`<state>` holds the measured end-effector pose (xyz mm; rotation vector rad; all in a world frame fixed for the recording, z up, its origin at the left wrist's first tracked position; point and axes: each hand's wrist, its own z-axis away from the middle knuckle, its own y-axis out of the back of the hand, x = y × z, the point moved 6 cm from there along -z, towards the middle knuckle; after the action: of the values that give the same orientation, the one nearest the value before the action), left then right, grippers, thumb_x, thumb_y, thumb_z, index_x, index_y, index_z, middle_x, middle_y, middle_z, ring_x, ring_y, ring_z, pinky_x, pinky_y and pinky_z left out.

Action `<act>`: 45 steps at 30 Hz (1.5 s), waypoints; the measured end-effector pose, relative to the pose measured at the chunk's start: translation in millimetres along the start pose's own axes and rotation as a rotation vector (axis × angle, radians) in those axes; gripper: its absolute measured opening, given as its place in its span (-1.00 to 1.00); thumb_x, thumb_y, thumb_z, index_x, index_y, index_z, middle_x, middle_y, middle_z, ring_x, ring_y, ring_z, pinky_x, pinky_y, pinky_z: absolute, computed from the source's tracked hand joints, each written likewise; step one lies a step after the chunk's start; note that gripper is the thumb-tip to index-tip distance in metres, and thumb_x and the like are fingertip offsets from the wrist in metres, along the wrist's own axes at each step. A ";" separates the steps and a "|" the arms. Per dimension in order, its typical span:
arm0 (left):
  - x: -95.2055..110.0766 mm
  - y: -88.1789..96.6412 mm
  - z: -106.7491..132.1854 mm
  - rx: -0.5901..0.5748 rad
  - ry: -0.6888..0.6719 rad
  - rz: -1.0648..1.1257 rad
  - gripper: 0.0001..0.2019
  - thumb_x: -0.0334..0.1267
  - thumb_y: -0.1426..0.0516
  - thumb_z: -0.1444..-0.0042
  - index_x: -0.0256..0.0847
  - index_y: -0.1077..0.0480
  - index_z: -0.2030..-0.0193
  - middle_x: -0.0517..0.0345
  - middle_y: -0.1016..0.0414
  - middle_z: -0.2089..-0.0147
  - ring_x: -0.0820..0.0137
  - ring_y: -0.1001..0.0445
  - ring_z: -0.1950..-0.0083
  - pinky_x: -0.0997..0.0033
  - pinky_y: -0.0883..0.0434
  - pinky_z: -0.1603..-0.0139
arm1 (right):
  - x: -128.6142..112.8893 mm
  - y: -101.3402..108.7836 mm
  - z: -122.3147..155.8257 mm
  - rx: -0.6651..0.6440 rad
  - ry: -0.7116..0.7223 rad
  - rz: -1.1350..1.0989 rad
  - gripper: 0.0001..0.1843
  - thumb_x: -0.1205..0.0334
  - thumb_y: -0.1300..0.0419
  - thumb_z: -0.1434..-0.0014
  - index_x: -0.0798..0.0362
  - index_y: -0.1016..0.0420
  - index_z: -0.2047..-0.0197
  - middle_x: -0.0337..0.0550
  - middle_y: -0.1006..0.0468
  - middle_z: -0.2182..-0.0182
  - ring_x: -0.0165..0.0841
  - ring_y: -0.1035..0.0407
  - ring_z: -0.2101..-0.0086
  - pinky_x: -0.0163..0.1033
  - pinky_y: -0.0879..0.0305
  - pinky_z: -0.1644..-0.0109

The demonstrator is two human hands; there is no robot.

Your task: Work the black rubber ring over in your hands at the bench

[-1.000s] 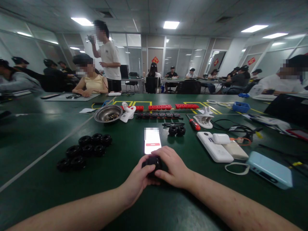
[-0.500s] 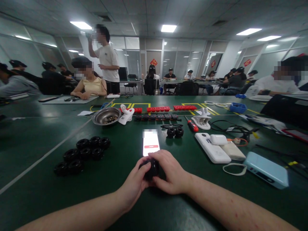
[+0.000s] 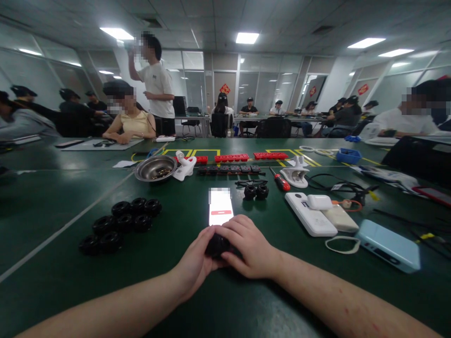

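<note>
Between my two hands is a glossy black round part (image 3: pixel 216 245), mostly covered by fingers. My left hand (image 3: pixel 195 261) closes around its left side and underside, thumb along the near top. From the right, my right hand (image 3: pixel 249 246) lies over it, fingers across the top and thumb against the lower side. Just beyond the hands lies a phone (image 3: pixel 221 217) with a lit white screen and a red bar. Several similar black ring-shaped parts (image 3: pixel 125 222) lie grouped to the left. Two more black round parts (image 3: pixel 256 191) sit side by side beyond the phone.
Farther back are a metal bowl (image 3: pixel 155 169) with small brass-coloured pieces, a black strip of blocks (image 3: pixel 230 170), red trays (image 3: pixel 231 158) and a screwdriver (image 3: pixel 282 182). Rightward lie a white power bank (image 3: pixel 310 218), a light blue box (image 3: pixel 389 245) and cables. People sit around.
Both hands have shifted slightly on the black round part. My left thumb has moved up and the right fingers now cover more of its top. The view has tilted slightly.
</note>
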<state>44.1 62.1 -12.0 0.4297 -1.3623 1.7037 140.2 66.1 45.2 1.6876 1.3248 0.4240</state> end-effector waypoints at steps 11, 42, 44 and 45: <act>0.8 1.2 5.4 0.008 -0.016 -0.073 -0.73 -0.39 -0.04 -0.04 -0.18 -0.20 0.07 0.03 -0.33 0.14 0.24 -0.36 0.09 0.23 -0.34 0.11 | 13.0 -4.7 0.7 0.017 -0.136 0.016 -0.53 -0.15 -0.04 -0.05 0.12 -0.37 0.26 -0.07 -0.40 0.38 -0.24 -0.22 0.33 -0.08 -0.15 0.20; 0.2 -1.8 -1.0 0.025 -0.013 -0.125 -0.79 -0.22 0.01 -0.15 -0.23 -0.18 0.10 0.04 -0.36 0.28 0.39 -0.39 0.37 0.35 -0.35 0.36 | 14.4 -2.3 2.2 0.042 -0.125 -0.136 -0.42 0.30 -0.15 0.00 0.14 -0.11 -0.11 0.02 -0.33 0.07 -0.22 -0.19 0.08 -0.04 -0.12 -0.03; -0.1 -1.9 0.5 0.024 -0.002 -0.121 -0.78 -0.25 0.02 -0.15 -0.23 -0.17 0.07 0.04 -0.36 0.27 0.36 -0.39 0.32 0.30 -0.36 0.30 | 14.7 -2.8 3.1 0.049 -0.121 -0.156 -0.33 0.18 -0.17 -0.01 0.16 -0.04 -0.15 0.04 -0.33 0.08 -0.20 -0.20 0.08 -0.03 -0.12 -0.02; -0.5 -2.4 1.0 0.008 0.000 -0.114 -0.77 -0.27 0.02 -0.14 -0.22 -0.16 0.05 0.02 -0.35 0.24 0.33 -0.39 0.28 0.27 -0.36 0.26 | 15.2 -2.8 3.5 0.055 -0.124 -0.160 -0.31 0.11 -0.17 -0.02 0.17 -0.02 -0.16 0.05 -0.33 0.07 -0.19 -0.20 0.09 -0.03 -0.13 -0.01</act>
<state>46.0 61.0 -10.6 0.5030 -1.3068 1.6161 146.7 78.1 37.2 1.6115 1.3780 0.1890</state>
